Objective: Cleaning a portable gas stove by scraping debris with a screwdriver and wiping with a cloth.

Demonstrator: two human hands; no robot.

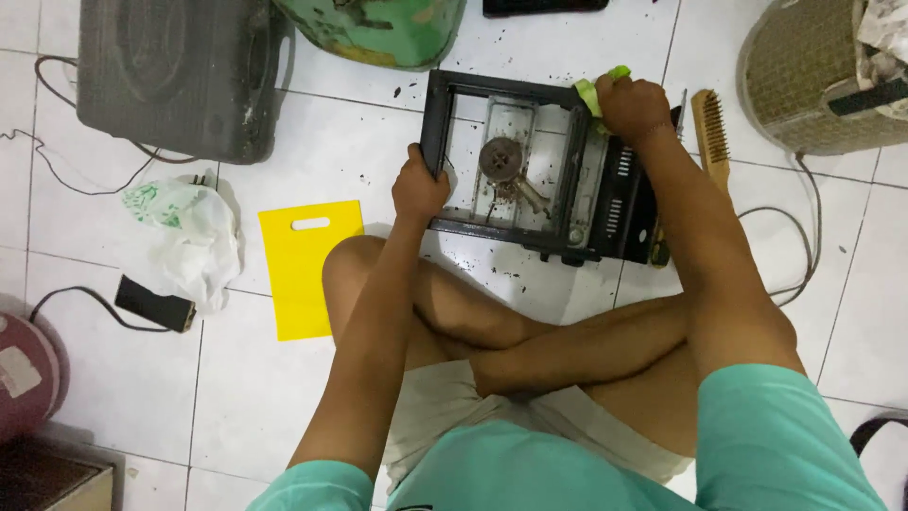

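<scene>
A black portable gas stove (619,194) sits on the white tiled floor in front of my crossed legs, its top open and a round burner (501,157) showing inside. My left hand (419,185) grips the stove's left frame edge. My right hand (632,104) presses a light green cloth (594,91) against the stove's far right corner. Dark crumbs of dirt lie scattered around the stove.
A wire brush with a wooden handle (711,138) lies right of the stove. A yellow plastic bag (307,265), a crumpled white bag (194,237) and a black adapter (154,304) lie left. A dark case (180,76), a green gas cylinder (378,28) and a woven basket (813,76) stand behind.
</scene>
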